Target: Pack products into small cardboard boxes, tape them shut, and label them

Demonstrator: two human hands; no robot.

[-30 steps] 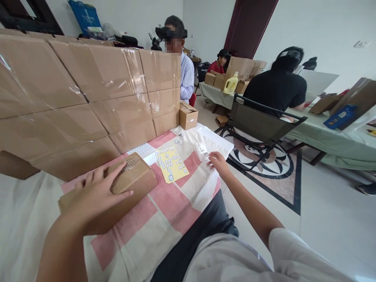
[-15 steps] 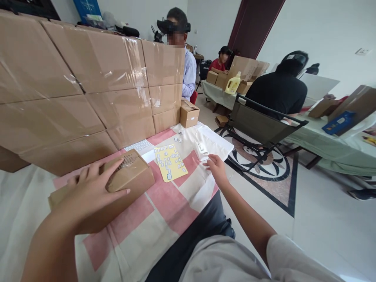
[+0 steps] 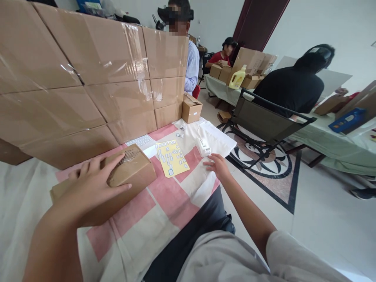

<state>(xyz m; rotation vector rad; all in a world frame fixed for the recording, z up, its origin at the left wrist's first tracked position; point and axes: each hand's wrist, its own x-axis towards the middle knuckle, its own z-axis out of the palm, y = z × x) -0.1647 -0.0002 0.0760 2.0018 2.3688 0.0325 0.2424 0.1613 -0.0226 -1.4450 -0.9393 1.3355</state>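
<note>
The left hand (image 3: 88, 188) lies spread over a cardboard box (image 3: 139, 168). Near the right edge of the surface (image 3: 169, 201), the loosely open right hand (image 3: 219, 166) is beside a white device (image 3: 202, 147).

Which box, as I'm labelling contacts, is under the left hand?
The nearest box, with the left hand on top; the taped stack and the small box beyond stand apart from that hand.
</note>
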